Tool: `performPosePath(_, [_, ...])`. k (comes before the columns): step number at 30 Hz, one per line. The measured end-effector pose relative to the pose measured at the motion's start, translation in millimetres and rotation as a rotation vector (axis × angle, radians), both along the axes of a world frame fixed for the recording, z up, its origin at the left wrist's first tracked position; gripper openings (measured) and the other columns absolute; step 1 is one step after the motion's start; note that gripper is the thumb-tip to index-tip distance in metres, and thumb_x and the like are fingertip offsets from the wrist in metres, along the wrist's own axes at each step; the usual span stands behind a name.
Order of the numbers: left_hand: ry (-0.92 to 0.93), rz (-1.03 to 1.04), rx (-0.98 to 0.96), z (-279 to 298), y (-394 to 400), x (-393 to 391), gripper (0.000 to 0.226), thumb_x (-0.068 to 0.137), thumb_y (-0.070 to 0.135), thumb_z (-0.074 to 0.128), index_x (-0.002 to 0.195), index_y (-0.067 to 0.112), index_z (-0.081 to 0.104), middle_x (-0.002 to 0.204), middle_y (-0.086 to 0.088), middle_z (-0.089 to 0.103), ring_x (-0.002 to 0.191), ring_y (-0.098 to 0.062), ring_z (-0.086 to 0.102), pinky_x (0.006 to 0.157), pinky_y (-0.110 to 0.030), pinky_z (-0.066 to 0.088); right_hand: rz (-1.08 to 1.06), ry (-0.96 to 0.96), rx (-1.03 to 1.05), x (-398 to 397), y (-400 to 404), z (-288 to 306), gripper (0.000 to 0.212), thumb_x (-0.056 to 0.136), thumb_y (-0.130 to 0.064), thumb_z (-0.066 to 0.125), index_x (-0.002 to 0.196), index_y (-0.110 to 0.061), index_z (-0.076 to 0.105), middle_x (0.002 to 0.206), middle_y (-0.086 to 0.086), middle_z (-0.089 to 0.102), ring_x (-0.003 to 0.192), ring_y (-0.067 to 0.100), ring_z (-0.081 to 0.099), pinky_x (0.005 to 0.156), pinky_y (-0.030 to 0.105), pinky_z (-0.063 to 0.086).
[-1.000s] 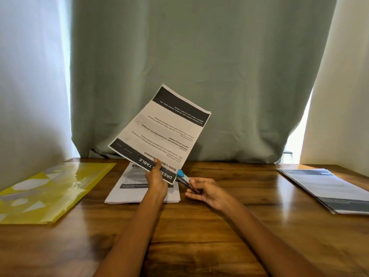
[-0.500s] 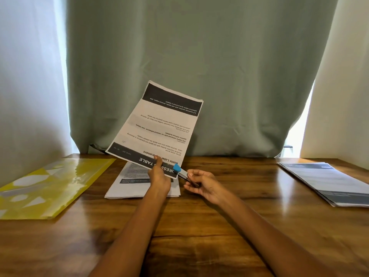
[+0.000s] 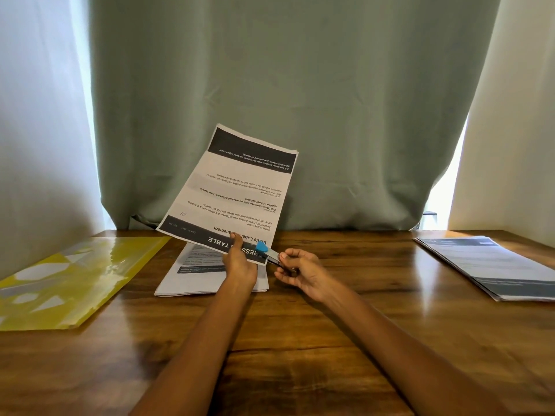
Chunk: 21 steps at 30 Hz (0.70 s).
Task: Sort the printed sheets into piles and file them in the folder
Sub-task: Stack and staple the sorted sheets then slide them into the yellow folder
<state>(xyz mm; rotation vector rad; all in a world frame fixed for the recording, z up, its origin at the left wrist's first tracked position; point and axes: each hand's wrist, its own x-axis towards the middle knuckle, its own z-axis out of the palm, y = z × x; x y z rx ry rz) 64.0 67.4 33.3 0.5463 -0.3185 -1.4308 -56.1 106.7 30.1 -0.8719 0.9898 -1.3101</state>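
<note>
— Since a second ago, what has moved?

— Little. The raised sheet (image 3: 231, 193) has slid a bit to the left and tipped a touch more upright, and both hands have drifted with it.

— How is it held?

— The left hand (image 3: 240, 265) has its grip pinched on the sheet's near edge, thumb pressed on the dark header band. The sheet stands tilted above the table (image 3: 300, 340), its print upside down to the camera, its far corner up against the green curtain (image 3: 285, 100).

— And the other hand?

— The right hand (image 3: 303, 273) has its grip curled round a small stapler (image 3: 271, 255) with a blue tip. That tip sits on the near right corner of the raised sheet, touching it.

— Where are the other papers?

— A middle pile of sheets (image 3: 195, 277) lies flat on the table directly under the raised sheet and the left hand. A second pile (image 3: 495, 265), with dark printed bands, lies at the far right of the table, well apart from the hands.

— The folder?

— The yellow folder (image 3: 69, 277) lies flat at the left side of the table, glossy and translucent, near the middle pile but not touching it. Whether anything is inside it I cannot tell.

— Anything else?

— White curtains (image 3: 39, 130) hang on either side of the green one.
</note>
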Motion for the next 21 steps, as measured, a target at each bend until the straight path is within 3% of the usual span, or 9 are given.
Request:
performPosePath(4, [0.016,0.0,-0.001,0,-1,1,0.03,0.093,0.022,0.054,0.121,0.019,0.043,0.108,-0.006,0.058,0.102,-0.024,0.058,0.098,-0.048,0.046,0.0,-0.007,0.009,-1,0,0,0.015,0.088,0.003,0.056,0.097,-0.008,0.054,0.094,0.011,0.057,0.078,0.02,0.056,0.071,0.034,0.055])
performPosePath(8, [-0.011,0.005,0.001,-1,-1,1,0.039,0.094,0.022,0.053,0.13,0.016,0.042,0.119,-0.009,0.058,0.103,-0.024,0.057,0.099,-0.048,0.044,-0.002,0.002,-0.004,-2,-1,-2,0.014,0.087,0.004,0.057,0.092,-0.009,0.053,0.092,0.011,0.058,0.076,0.019,0.055,0.069,0.031,0.054])
performPosePath(13, [-0.097,-0.037,-0.026,0,3,-4,0.038,0.094,0.021,0.053,0.129,0.014,0.044,0.126,-0.01,0.056,0.115,-0.027,0.056,0.098,-0.045,0.046,-0.148,0.115,-0.043,-3,-8,-3,0.018,0.088,0.0,0.058,0.084,-0.014,0.047,0.089,0.008,0.058,0.074,0.016,0.053,0.067,0.026,0.052])
performPosePath(21, [-0.218,-0.364,0.127,-7,11,-3,0.044,0.091,0.016,0.056,0.131,0.003,0.043,0.129,-0.022,0.053,0.118,-0.036,0.053,0.088,-0.05,0.048,-0.205,0.219,0.026,-26,-13,0,0.014,0.088,0.0,0.058,0.093,-0.01,0.048,0.086,0.008,0.053,0.068,0.015,0.05,0.059,0.025,0.05])
